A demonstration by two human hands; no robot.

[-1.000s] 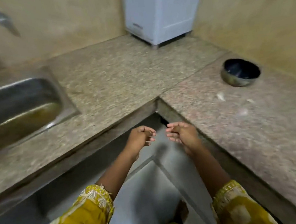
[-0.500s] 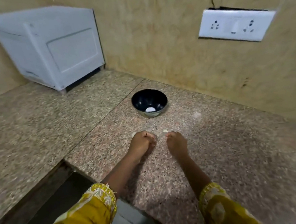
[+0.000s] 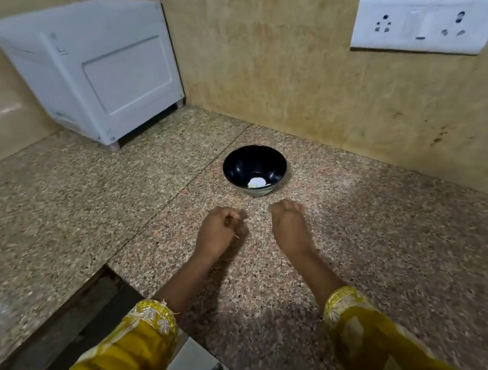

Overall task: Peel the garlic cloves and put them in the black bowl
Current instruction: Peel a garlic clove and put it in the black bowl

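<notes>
bowl (image 3: 235, 167) holds one peeled clove (image 3: 256, 182) | left hand (image 3: 216, 236) and right hand (image 3: 289, 225) rest curled on the worktop (image 3: 393, 244) just before it, placed close for short drops, I judge | whether they pinch anything I cannot tell

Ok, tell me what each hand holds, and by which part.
Cannot be told. Both the left hand and right hand curl over the counter, hiding anything beneath.
</notes>
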